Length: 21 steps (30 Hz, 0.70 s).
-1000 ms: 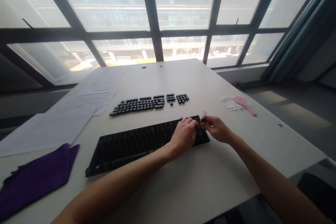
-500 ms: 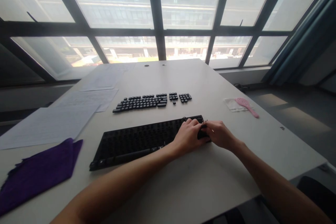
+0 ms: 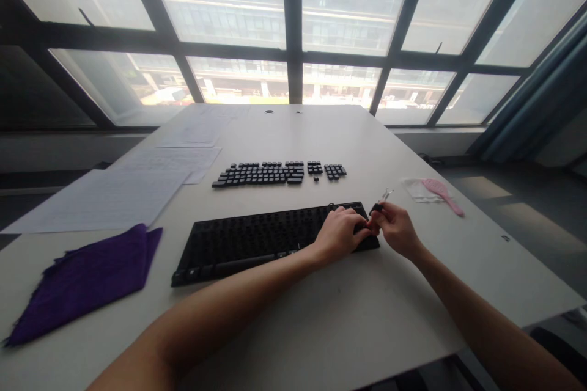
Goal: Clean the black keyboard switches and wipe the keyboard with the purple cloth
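Observation:
A black keyboard, its key field showing no caps over most of the area, lies slightly slanted in front of me. My left hand is closed over its right end, with the thumb and fingers bent round a dark part there. Just to the right, my right hand is raised above the keyboard's corner, pinching what looks like a keycap puller with thin metal wires pointing up. A small black piece shows at its fingertips; I cannot tell whether it is a keycap or the handle. The two hands' fingertips nearly touch.
Loose black keycaps stand in keyboard order behind the keyboard. A purple cloth and paper sheets lie at left. On the right, a pink hairbrush rests on a white tissue. The table's right edge borders the floor.
My right hand has drawn up and right, off the keyboard's right end, bringing the wire tool into view. My left hand stays at the keyboard. The whole view has shifted slightly.

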Motion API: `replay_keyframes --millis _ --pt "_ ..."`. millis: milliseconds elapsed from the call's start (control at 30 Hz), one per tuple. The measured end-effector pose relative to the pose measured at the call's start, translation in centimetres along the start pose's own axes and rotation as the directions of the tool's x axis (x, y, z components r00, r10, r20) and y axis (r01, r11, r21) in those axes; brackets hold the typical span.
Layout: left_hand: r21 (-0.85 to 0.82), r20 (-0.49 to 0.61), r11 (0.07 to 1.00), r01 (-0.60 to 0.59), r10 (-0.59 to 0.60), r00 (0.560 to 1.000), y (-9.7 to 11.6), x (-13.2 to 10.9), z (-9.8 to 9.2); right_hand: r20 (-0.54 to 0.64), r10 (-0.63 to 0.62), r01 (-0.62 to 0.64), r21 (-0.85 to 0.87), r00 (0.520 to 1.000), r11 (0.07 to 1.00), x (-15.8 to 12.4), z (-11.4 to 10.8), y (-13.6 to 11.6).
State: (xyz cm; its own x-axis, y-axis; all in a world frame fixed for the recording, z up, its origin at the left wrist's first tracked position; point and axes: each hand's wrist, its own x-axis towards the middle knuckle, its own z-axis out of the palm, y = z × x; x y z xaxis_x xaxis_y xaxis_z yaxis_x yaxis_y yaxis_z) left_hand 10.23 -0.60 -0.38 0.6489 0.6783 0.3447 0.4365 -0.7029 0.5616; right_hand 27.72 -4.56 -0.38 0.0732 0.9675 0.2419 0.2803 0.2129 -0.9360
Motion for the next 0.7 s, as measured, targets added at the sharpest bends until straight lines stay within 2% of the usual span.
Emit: replay_keyframes --millis 100,300,500,700 --pt "-0.048 -0.019 0.999 0.02 -0.02 1.0 -0.05 -0.03 0.0 -0.025 -0.026 0.026 0.0 0.999 1.0 -0.02 0.23 -0.38" --pt "-0.18 -0.088 0.983 0.022 -0.038 0.995 0.15 -0.18 -0.22 -0.105 -0.163 0.14 -0.198 0.981 0.97 -0.32 0.28 -0.02" --pt "-0.208 -0.135 0.978 0.031 -0.06 0.989 0.45 -0.43 -0.34 -0.093 -0.09 0.075 -0.148 0.992 0.986 -0.14 0.58 0.06" --pt "-0.077 -0.114 0.997 -0.022 0.013 0.993 0.83 -0.55 -0.5 -0.083 -0.045 0.037 -0.097 0.995 0.995 0.11 0.67 -0.19"
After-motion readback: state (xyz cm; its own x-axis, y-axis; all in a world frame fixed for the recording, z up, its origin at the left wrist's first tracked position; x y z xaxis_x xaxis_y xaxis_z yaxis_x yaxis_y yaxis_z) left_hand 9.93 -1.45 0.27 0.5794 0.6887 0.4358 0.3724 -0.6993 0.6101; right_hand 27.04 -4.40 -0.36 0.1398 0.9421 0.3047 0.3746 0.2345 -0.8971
